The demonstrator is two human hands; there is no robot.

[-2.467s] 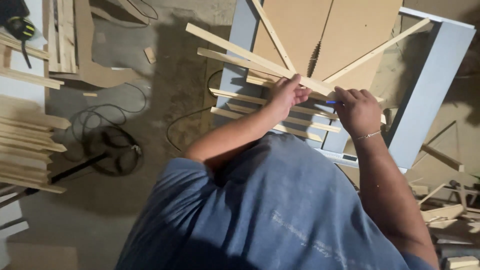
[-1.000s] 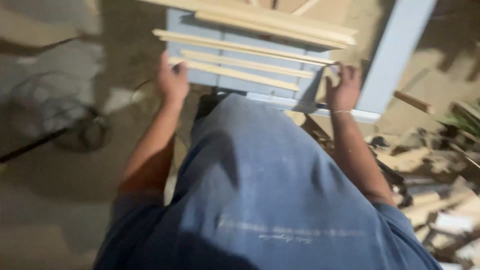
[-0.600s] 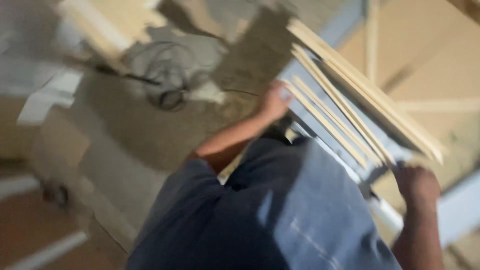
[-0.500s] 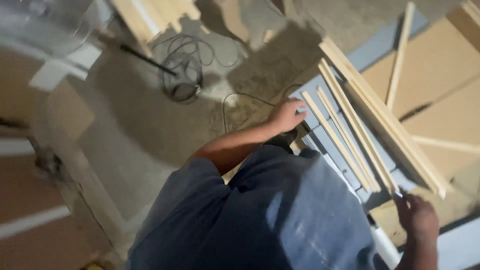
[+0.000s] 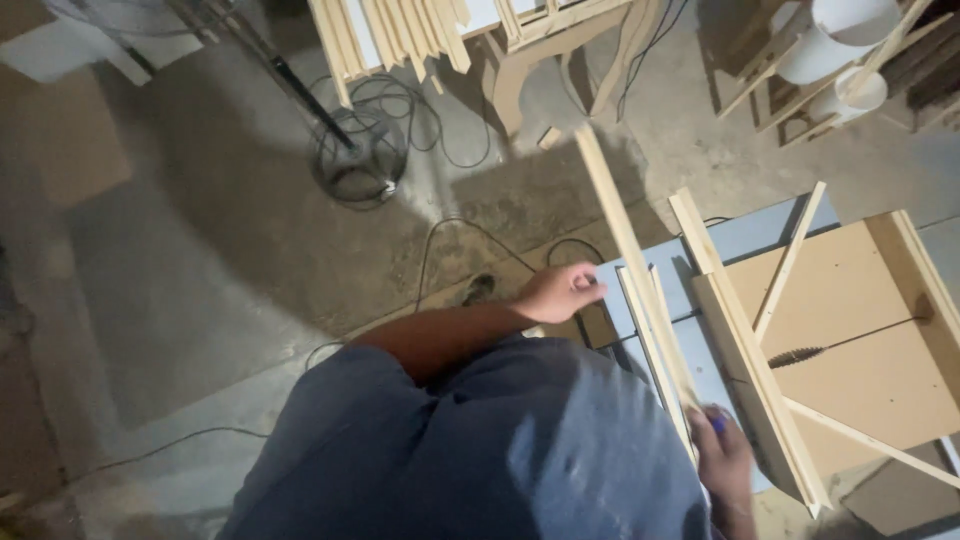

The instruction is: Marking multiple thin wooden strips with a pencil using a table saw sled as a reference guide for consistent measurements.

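Observation:
A small bundle of long thin wooden strips (image 5: 650, 310) lies slanted over the blue-grey saw table (image 5: 760, 235). One strip sticks out far past the table's edge and looks blurred. My left hand (image 5: 560, 292) is curled on the near-left ends of the shorter strips at the table's edge. My right hand (image 5: 722, 462) grips the other end of the bundle at the lower right, with something small and blue between its fingers. My blue shirt hides my right forearm.
A brown board sled (image 5: 850, 330) with wooden rails and a slot with a saw blade (image 5: 795, 355) fills the table to the right. Coiled cables (image 5: 360, 160) lie on the concrete floor. More stacked strips (image 5: 400, 30) are at the top, white buckets (image 5: 835, 45) top right.
The view has swung round and steadied. The bundle of strips now lies slanted on the table's left side, with both hands still at its ends and one long strip sticking out.

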